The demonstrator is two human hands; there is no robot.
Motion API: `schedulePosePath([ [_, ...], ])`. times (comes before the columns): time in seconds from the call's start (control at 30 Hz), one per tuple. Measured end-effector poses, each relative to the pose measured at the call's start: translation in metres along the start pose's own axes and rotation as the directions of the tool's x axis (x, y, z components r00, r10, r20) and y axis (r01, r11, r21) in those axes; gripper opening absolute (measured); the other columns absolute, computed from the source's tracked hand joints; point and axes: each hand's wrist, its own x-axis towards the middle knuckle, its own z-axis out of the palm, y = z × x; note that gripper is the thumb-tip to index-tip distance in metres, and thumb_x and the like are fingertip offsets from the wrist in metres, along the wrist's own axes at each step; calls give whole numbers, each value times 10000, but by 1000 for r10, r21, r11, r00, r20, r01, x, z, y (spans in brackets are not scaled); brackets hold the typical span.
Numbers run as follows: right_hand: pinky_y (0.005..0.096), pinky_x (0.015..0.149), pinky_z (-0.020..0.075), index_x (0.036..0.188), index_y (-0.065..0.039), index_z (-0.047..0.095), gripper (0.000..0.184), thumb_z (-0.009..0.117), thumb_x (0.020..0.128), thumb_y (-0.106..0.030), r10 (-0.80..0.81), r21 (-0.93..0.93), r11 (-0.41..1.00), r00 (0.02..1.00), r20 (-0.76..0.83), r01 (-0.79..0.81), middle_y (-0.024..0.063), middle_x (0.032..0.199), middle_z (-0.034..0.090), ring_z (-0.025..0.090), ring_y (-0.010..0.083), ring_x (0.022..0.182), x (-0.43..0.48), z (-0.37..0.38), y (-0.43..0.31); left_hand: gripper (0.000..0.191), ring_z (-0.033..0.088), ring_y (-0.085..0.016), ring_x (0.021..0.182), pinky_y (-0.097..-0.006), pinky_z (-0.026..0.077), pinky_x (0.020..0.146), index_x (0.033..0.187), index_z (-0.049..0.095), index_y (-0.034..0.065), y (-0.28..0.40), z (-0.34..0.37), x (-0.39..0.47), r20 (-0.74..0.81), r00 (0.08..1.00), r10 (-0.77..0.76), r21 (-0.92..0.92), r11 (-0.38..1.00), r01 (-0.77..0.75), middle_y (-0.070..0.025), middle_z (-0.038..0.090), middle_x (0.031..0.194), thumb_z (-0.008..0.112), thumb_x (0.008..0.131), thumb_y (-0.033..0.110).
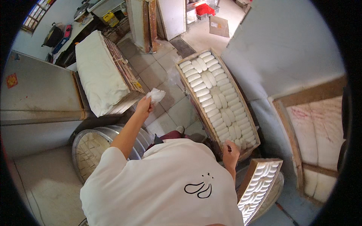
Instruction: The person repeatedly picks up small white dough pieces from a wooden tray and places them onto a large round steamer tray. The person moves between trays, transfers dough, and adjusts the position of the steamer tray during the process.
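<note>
My left hand point(144, 106) grips a crumpled clear plastic film or bag point(156, 95), held out above the tiled floor. Beside it stands a tall stack of wooden trays or boards point(124, 66) with a white cloth point(99, 73) draped over its top. My right hand point(230, 154) is at the near left corner of a long wooden tray point(195, 106), its fingers curled close to the rim. Whether those fingers hold anything is unclear. White oblong dough-like pieces point(222, 82) fill this tray in tight rows.
A smaller-looking wooden tray point(261, 180) of similar white pieces stands at lower right, over a round tray point(275, 195). Several round trays point(92, 152) lean on edge at my left. Wooden boards point(150, 25) stand by the doorway. A cardboard piece point(219, 26) lies beyond it.
</note>
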Motion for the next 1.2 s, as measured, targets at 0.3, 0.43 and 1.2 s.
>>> schedulePosePath([
  [0.3,338,691,500,1001,-29,664,200,570,868,-145,-36,-18,999,955,293,43,136,916,649,615,239,741,114,42,-3,281,568,-157,613,-266,481,546,1132,549,-39,29,15,6,-210,973,97,-225,964,-144,-89,609,845,459,866,-35],
  [0.43,309,681,495,994,-20,669,188,581,859,-115,-81,-1,996,937,341,87,140,915,654,615,219,748,181,55,-23,278,621,-191,724,-292,531,667,1115,561,-53,63,25,18,-170,979,110,-376,911,-167,-124,635,922,530,843,-9],
  [1.2,255,554,453,906,15,610,145,639,812,-91,-3,650,680,885,466,-340,52,705,599,557,105,599,577,345,-348,218,591,-123,796,-249,480,676,1056,603,53,401,150,339,631,759,163,318,837,-444,-26,594,936,594,840,23],
])
